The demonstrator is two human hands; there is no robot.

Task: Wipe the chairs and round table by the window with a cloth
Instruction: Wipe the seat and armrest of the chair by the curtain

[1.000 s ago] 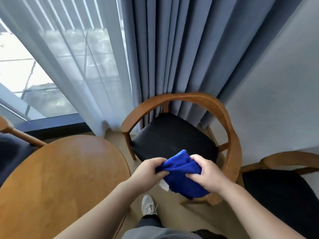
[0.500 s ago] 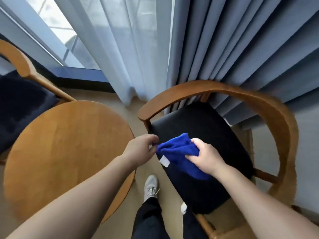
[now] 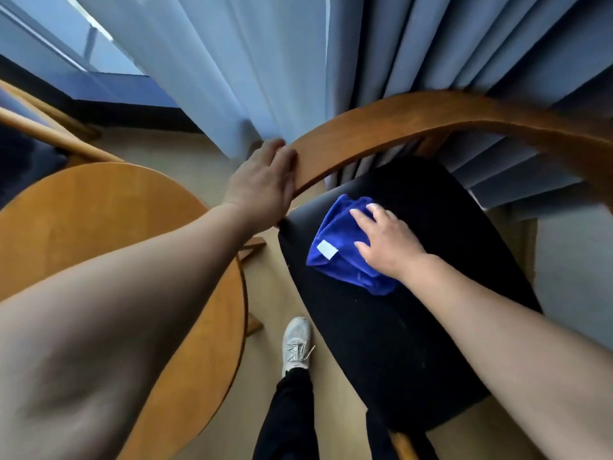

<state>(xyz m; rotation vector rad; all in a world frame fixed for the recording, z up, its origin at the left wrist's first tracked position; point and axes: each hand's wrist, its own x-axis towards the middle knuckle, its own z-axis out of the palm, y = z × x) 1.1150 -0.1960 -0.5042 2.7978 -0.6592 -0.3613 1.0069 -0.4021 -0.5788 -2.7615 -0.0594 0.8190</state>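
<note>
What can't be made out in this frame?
Head view only:
Seat under the blue cloth: covered by cloth and right hand.
Round table: near part hidden behind the left forearm.
Second chair: cut off by the left edge.
Cloth's white tag: too small to read.
Left hand's palm on the armrest: hidden by its own back.

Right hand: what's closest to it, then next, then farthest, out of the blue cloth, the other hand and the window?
1. Blue cloth, right under the right hand.
2. Left hand, on the chair arm.
3. Window, top left.
</note>
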